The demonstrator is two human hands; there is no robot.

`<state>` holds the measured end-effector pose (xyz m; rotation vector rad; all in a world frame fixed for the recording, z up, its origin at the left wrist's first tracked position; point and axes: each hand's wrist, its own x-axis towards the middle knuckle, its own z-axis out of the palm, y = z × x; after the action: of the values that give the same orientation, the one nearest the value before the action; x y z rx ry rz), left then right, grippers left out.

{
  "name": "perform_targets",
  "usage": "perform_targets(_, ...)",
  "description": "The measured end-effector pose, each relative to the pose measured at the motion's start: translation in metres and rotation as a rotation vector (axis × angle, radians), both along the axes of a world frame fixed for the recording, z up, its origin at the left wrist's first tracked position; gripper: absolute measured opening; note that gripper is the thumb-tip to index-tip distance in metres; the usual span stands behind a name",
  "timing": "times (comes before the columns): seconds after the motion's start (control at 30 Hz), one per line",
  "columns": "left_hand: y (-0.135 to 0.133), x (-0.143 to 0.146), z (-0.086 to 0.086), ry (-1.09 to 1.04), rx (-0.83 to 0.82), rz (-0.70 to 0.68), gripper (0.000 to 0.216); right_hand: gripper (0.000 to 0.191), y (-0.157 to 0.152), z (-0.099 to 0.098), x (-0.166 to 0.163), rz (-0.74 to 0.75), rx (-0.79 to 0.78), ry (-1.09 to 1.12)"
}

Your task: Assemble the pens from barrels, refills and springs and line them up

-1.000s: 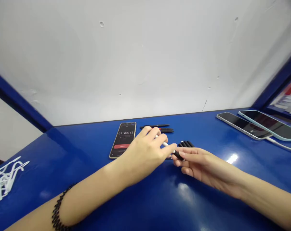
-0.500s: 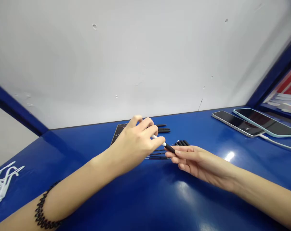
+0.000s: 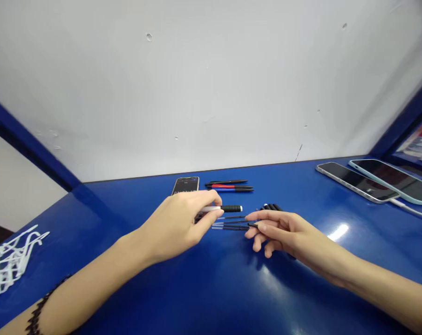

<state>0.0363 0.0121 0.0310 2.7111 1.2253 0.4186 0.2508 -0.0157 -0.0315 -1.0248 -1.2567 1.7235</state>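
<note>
Blue and glossy, the counter [image 3: 127, 288] is carrying every item in view. The left hand [image 3: 178, 223] is gripping a pen barrel [image 3: 222, 209], white toward the hand and black at the grip section, holding it roughly level just above the counter surface, with the black end pointing to the right. The right hand [image 3: 284, 232] is resting low over the counter, its thumb and forefinger closing narrowly on the tip of a thin refill [image 3: 232, 227]; the remaining fingers are curling loosely underneath.

Several thin refills are lying side by side on the counter between the two hands, directly below the held barrel. A small cluster of black pen parts [image 3: 272, 207] is sitting just behind the right hand.

Three assembled pens [image 3: 230, 186], black, red and blue, are lying parallel near the wall. A phone [image 3: 185, 184] is lying flat just to their left, partly hidden by the left hand. Two more phones [image 3: 371, 182] are lying at the right end of the counter, one with a white cable [image 3: 411, 210] attached. White plastic pieces [image 3: 8, 260] are piled at the far left edge.
</note>
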Motion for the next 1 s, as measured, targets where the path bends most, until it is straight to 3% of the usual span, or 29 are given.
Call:
perform_targets(0.1, -0.012, -0.005, -0.009, -0.146, -0.291, 0.118, 0.017, 0.026, -0.002, 0.001, -0.014, 0.083, 0.11, -0.061)
perform_targets(0.23, -0.018, -0.009, -0.023, -0.247, -0.396, 0.132, 0.02, 0.023, 0.002, 0.005, -0.039, 0.184, 0.218, -0.116)
perform_targets(0.37, -0.012, -0.018, -0.03, -0.236, -0.341, 0.145, 0.019, 0.017, 0.012, 0.005, -0.057, 0.241, 0.268, -0.11)
perform_targets(0.43, -0.009, -0.023, -0.032, -0.212, -0.282, 0.164, 0.019, 0.018, 0.018, 0.005, -0.059, 0.255, 0.346, -0.214)
perform_targets(0.57, -0.005, -0.032, -0.037, -0.115, -0.188, 0.206, 0.016, 0.021, 0.039, 0.009, -0.051, 0.164, 0.83, -0.781)
perform_targets(0.63, -0.004, -0.035, -0.04, -0.033, -0.177, 0.21, 0.015, 0.019, 0.051, 0.01, -0.048, 0.111, 0.924, -0.913)
perform_targets(0.8, -0.002, -0.035, -0.048, 0.088, -0.108, 0.229, 0.011, 0.012, 0.072, 0.006, -0.05, 0.162, 0.981, -0.975)
perform_targets(1.0, -0.002, -0.036, -0.052, 0.02, -0.073, 0.264, 0.007, 0.01, 0.083, -0.003, -0.059, 0.264, 1.021, -0.922)
